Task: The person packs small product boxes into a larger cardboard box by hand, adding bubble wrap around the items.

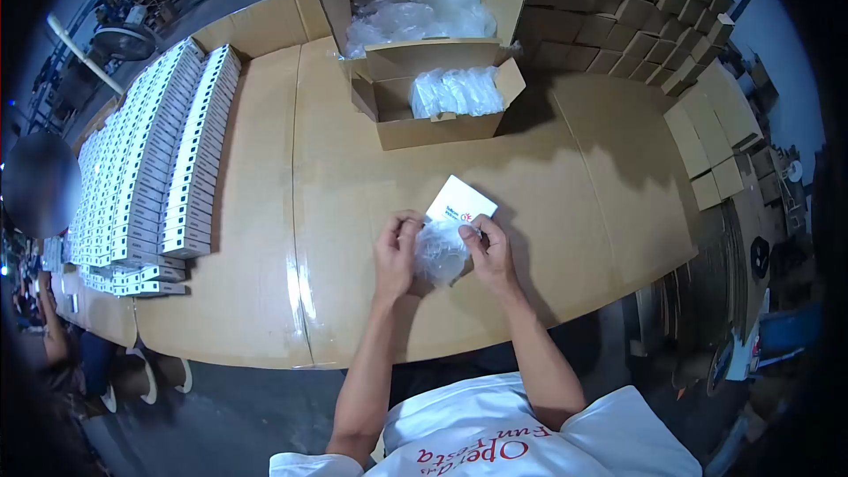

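Both hands are at the near middle of the cardboard-covered table [565, 212]. The left hand [395, 253] and right hand [491, 252] pinch a small clear plastic bag [439, 252] between them, fingers closed on its top edge. A white box [461, 202] lies just behind it. Far off, an open carton [442, 128] holds more bags; rows of white boxes [155, 159] line the left.

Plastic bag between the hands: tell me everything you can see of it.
The plastic bag is small, clear and crinkled, with glossy highlights; its contents cannot be made out. It sits over the cardboard-covered table, toward the near edge. The left hand pinches its left side and the right hand its right side. Its upper edge overlaps a white box with a red logo, lying just behind it.
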The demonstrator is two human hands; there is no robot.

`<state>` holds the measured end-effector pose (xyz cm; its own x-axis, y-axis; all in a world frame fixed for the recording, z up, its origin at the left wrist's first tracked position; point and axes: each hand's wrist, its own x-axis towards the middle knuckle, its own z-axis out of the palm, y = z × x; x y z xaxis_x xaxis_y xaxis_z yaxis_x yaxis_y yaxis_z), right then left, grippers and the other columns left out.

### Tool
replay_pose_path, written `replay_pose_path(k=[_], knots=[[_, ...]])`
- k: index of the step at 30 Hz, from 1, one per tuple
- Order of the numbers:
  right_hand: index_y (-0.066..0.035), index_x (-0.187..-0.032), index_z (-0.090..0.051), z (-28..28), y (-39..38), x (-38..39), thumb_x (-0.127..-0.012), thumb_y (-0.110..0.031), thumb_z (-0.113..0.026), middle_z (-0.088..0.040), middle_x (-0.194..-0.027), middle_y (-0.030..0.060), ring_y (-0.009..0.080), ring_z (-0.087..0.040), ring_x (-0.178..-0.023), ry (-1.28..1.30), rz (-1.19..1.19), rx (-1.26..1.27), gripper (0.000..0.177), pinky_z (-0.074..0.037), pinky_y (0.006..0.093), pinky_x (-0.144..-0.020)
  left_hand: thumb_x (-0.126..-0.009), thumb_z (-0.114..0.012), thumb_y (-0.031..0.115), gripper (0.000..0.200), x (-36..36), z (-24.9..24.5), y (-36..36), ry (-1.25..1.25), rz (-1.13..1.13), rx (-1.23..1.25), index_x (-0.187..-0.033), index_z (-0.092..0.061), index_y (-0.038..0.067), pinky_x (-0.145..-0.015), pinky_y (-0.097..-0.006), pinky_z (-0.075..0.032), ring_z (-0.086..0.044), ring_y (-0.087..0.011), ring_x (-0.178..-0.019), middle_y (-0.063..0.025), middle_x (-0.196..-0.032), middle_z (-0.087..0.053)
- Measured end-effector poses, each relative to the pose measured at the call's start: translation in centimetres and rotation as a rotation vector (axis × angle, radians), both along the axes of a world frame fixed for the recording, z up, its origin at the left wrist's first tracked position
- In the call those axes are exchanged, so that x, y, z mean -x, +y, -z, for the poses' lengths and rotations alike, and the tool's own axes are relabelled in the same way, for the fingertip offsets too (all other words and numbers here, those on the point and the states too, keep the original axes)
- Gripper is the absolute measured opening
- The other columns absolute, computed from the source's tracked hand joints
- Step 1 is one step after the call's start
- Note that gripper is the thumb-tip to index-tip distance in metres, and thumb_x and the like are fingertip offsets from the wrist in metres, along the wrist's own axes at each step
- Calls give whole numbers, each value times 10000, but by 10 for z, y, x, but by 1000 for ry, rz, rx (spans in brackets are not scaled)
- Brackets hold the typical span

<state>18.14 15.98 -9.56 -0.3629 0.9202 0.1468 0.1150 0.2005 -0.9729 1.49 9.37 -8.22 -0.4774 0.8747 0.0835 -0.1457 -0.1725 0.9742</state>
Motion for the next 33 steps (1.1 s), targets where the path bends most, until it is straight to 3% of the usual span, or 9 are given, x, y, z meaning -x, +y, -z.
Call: replay_pose_path(k=[5,6,10,18,22,26,29,30,33], knots=[[-31,-816,-574,-16,3,-2,-929,-251,-740,-492,-771,-27,52,-416,-656,66,-107,86,298,-339,242,-557,-1002,-610,135,144,3,-4,-2,32,119,227,-1035,-660,4,-706,-242,-463,-565,-70,-770,10,-826,-633],[-31,-819,-577,-22,3,-2,-928,-251,-740,-496,-767,-26,53,-423,-659,18,-78,73,295,-346,244,-562,-1009,-624,189,185,2,0,2,-2,20,119,-976,-654,10,-579,-212,-406,-514,-44,-650,26,-740,-588],[-34,-836,-593,-29,14,-1,-924,-253,-740,-505,-755,-21,57,-439,-658,-79,10,27,279,-371,254,-578,-1037,-587,230,264,8,-5,-1,-348,-102,135,-850,-597,44,-550,-207,-409,-504,-40,-609,21,-701,-554],[-23,-811,-623,-61,21,8,-965,-238,-685,-551,-669,-35,58,-475,-590,-114,-8,221,271,-399,260,-537,-959,-658,91,348,6,-10,-5,-69,207,95,-1261,-492,39,-646,-215,-473,-576,-73,-688,-1,-783,-621],[-25,-811,-640,-44,20,11,-975,-244,-667,-545,-661,-42,47,-506,-582,77,-10,375,275,-415,260,-516,-918,-651,-8,414,24,11,-2,-437,247,3,-1297,-498,60,-680,-216,-458,-586,-72,-809,-11,-930,-604],[-22,-786,-634,-58,16,16,-976,-254,-660,-548,-666,-38,53,-515,-609,227,76,594,301,-405,259,-528,-834,-702,17,519,7,-6,-3,-92,174,-129,-1328,-546,44,-793,-261,-486,-580,-148,-984,-83,-1239,-529],[-23,-785,-631,-38,20,12,-980,-270,-652,-562,-682,-18,67,-515,-622,109,59,524,316,-400,265,-544,-766,-728,24,353,9,-11,-5,633,-10,-188,-1115,-681,14,-836,-344,-505,-605,-222,-997,-98,-1238,-541],[-24,-787,-631,-38,20,12,-982,-276,-648,-568,-689,-9,72,-515,-627,35,34,461,319,-401,267,-551,-684,-775,57,265,4,-15,-7,502,-46,-134,-936,-724,-10,-849,-394,-502,-611,-270,-966,-112,-1143,-594],[-22,-818,-653,-49,19,10,-990,-289,-636,-557,-668,11,92,-518,-645,-226,101,334,318,-423,270,-576,-732,-785,59,232,18,6,-2,418,-48,-236,-940,-720,-18,-749,-343,-512,-619,-210,-879,-112,-1006,-645]])
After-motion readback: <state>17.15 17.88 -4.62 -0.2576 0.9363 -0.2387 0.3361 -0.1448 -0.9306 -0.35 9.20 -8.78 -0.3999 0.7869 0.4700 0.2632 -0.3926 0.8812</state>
